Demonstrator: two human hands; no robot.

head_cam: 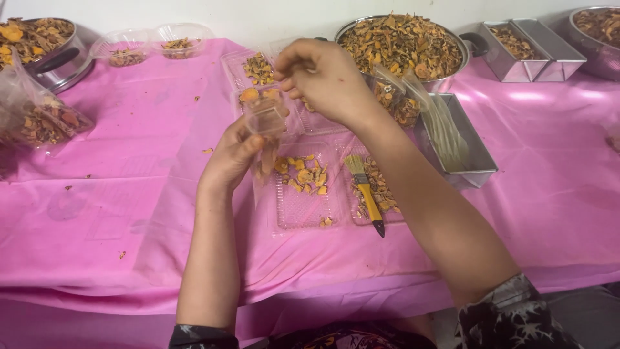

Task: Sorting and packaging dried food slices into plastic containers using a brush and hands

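Observation:
My left hand holds a small clear plastic container above the pink table. My right hand hovers just above and to the right of it, fingers pinched together; whether anything is between them is hidden. Beneath the hands lies an open clear clamshell tray with orange dried slices in its left half. Its right half holds more dried pieces and a yellow-handled brush.
A large metal bowl of dried slices stands at the back, a rectangular metal pan to the right. More metal pans, a pot, plastic bags and small clear tubs line the back and left.

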